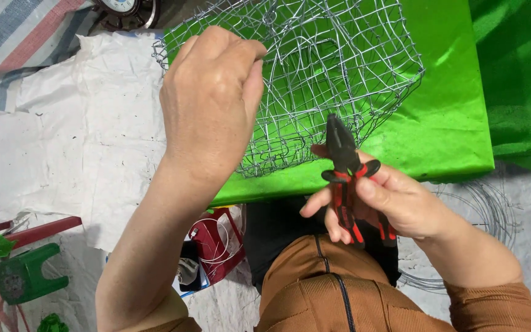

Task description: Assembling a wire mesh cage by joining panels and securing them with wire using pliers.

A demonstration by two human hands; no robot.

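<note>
Wire mesh cage (333, 67) on tabletop (450, 123), near its front edge. Left hand (210, 98) over cage's left side, fingers (254, 67) at the mesh. Right hand (394, 203) before tabletop's front edge, pliers (346, 169) in it, tips against cage's near rim. Wire coil (493, 215) on floor, right. Stool (23, 276) far left.

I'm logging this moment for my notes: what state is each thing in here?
Wire mesh basket: lying on the green board, dented, gripped at its rim.
Pliers: jaws closed, nose at the mesh.
Left hand: closed on the mesh rim.
Right hand: wrapped around the pliers' handles.
Wire coil: lying loose on the floor.
</note>
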